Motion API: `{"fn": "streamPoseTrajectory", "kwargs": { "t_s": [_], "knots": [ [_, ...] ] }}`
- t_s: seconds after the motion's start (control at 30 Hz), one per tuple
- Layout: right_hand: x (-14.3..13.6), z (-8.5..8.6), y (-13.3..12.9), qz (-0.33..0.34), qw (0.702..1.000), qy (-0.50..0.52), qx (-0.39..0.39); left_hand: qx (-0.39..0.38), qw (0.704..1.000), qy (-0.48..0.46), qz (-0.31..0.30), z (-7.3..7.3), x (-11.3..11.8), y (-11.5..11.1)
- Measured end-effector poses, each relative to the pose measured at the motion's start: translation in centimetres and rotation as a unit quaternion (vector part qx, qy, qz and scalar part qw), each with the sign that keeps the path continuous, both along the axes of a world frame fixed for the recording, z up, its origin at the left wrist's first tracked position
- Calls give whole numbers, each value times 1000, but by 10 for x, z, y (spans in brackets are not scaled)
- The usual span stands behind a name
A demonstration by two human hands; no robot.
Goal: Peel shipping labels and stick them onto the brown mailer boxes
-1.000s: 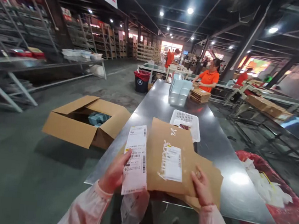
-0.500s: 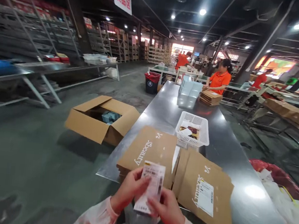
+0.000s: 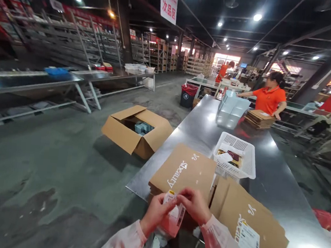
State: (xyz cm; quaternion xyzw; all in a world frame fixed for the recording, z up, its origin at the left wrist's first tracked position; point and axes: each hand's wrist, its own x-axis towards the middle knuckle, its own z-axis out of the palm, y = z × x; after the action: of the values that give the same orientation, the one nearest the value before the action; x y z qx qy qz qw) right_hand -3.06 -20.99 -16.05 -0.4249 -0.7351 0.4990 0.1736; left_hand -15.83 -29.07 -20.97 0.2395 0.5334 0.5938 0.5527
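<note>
My left hand [image 3: 156, 214] is closed on a white printed shipping label [image 3: 180, 216], thumb across its upper left part. With thumb and fingers pinched together, my right hand [image 3: 196, 207] grips the label's top edge close to my left thumb. The label is bent and tilted, and its lower part looks reddish. Just beyond my hands lies a stack of flat brown cardboard mailers [image 3: 187, 163] printed "beauty". To the right, a second pile of flat cardboard mailers [image 3: 273, 226] carries a stuck-on shipping label [image 3: 249, 243] on its top piece.
A white plastic basket [image 3: 251, 164] with small packets stands on the metal table [image 3: 191, 130]. An open carton [image 3: 122, 137] with light-blue boxes sits left of the table. A co-worker in orange [image 3: 270, 97] stands at the far end beside blue boxes [image 3: 232, 107] and stacked cardboard [image 3: 259, 120].
My right hand has moved up from the label's lower right to its top edge, and the label has bent. My view has turned left. The co-worker has reached an arm toward the blue boxes.
</note>
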Motion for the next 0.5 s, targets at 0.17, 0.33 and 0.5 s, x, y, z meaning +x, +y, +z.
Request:
{"fn": "streamPoseTrajectory", "kwargs": {
  "t_s": [0.17,0.33,0.5],
  "knots": [
    [-6,-13,5,-25,995,77,-63,29,998,48,40,2,-19,-6],
    [-5,-15,0,-108,972,168,-125,57,994,68,63,11,-24,-6],
    [0,-7,-5,-137,974,136,-120,97,993,60,20,6,-32,-7]
  ]
}}
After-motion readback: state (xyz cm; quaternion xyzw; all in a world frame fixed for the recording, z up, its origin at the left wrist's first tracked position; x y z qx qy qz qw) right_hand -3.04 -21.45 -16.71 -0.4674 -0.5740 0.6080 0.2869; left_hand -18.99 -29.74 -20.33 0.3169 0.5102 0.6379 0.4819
